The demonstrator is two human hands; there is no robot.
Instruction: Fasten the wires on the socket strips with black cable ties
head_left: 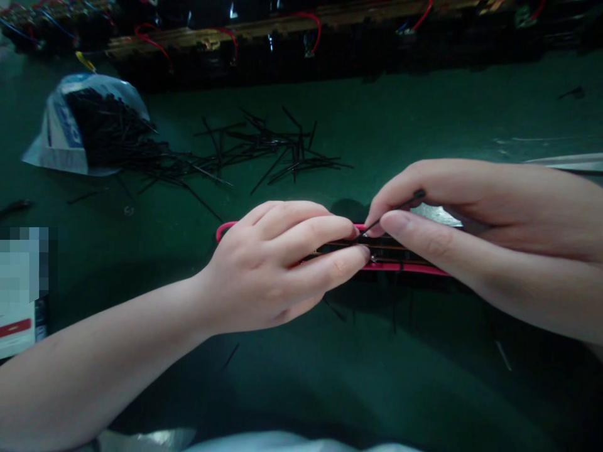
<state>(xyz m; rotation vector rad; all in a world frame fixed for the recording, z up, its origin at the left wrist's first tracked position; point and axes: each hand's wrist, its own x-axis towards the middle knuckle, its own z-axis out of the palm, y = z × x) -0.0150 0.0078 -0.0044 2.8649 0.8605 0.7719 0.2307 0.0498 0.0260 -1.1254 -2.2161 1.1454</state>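
A long dark assembly with pinkish-red wire (414, 268) along its edges lies across the middle of the bench. My left hand (282, 263) is laid over it from the left, fingers closed around its top and near side. Between the thumb and forefinger of my right hand (452, 232), a thin black cable tie (400, 205) is pinched. Its small square head points up and right, and its lower end reaches the assembly beside my left fingertips. Whether that end passes through or behind the assembly is hidden by my fingers.
A clear plastic bag (61, 150) spills black cable ties (282, 144) over the green bench mat (424, 119). Dark assemblies (264, 53) with red wires line the back. A white and red item (16, 320) sits at the left edge. Loose ties lie nearby.
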